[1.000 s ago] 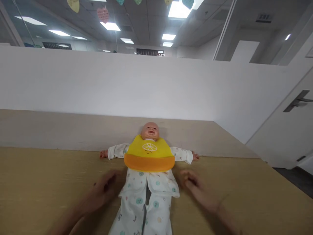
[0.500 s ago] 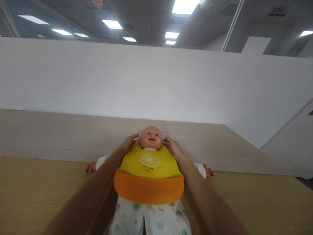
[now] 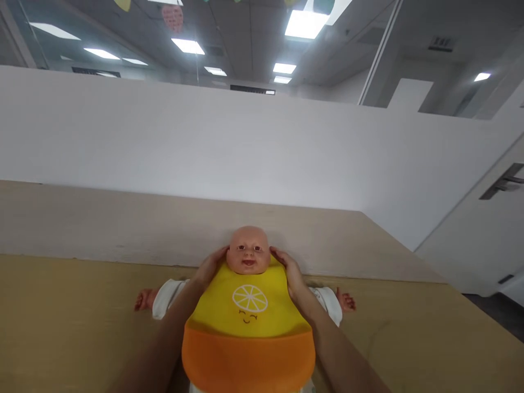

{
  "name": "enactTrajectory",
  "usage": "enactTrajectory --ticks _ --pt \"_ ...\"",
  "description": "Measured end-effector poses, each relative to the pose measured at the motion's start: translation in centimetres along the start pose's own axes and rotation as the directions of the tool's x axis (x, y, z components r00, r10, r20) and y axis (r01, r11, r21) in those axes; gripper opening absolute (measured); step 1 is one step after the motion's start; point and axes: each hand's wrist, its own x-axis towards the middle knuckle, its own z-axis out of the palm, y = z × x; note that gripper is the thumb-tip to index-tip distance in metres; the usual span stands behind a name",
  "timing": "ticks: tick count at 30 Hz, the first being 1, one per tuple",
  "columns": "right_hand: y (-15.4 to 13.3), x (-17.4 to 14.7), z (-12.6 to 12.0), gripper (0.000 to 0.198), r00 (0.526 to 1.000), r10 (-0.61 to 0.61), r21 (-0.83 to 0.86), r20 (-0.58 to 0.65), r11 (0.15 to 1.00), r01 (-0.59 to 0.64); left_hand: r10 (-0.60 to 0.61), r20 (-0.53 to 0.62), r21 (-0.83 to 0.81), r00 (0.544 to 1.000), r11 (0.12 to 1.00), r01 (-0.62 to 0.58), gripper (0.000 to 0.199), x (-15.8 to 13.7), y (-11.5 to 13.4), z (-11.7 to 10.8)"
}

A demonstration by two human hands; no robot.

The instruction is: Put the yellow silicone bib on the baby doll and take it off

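Note:
A baby doll (image 3: 249, 245) lies on its back, head toward the wall, with its white-sleeved arms spread to both sides. Over its chest lies a yellow bib (image 3: 249, 300) printed with a lemon slice and a smiling face; an orange catch pocket (image 3: 248, 360) forms its lower edge. My left hand (image 3: 209, 267) closes round the bib's upper left edge beside the doll's neck. At the upper right edge my right hand (image 3: 290, 268) is curled in the same way. Fingertips of both hands are partly hidden behind the neck and bib.
The doll lies on a yellowish wooden tabletop (image 3: 73, 316), with a paler wooden strip (image 3: 102, 224) along its far side. Behind that rises a white partition (image 3: 184, 142) topped with glass. A door handle (image 3: 501, 181) shows at right.
My view has tipped, so the doll and bib appear lower and larger. My hands have come in closer against the doll's neck and the bib's top edges.

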Motion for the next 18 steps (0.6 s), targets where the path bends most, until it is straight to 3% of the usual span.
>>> enactTrajectory --ticks 3,6,13,18 --pt "0.3 -3.8 -0.5 0.029 1.000 -0.019 -0.012 -0.003 1.000 0.019 -0.011 0.039 -0.106 0.999 0.994 0.015 0.072 -3.2 -1.5 0.0" --pt "0.7 -7.4 -1.2 0.030 0.999 -0.035 -0.011 0.025 0.999 0.036 -0.039 0.015 -0.103 0.999 0.994 0.040 0.086 -6.1 -3.2 -0.2" --pt "2.3 -14.2 -2.8 0.031 0.999 -0.038 -0.018 0.027 0.999 0.038 -0.023 0.010 -0.131 1.000 0.991 0.024 0.081 -12.3 -5.4 0.7" --pt "2.7 -16.2 -3.0 0.025 0.997 -0.031 -0.033 0.076 0.999 0.034 -0.011 -0.010 -0.117 1.000 0.993 0.009 0.077 -15.7 -5.4 2.1"
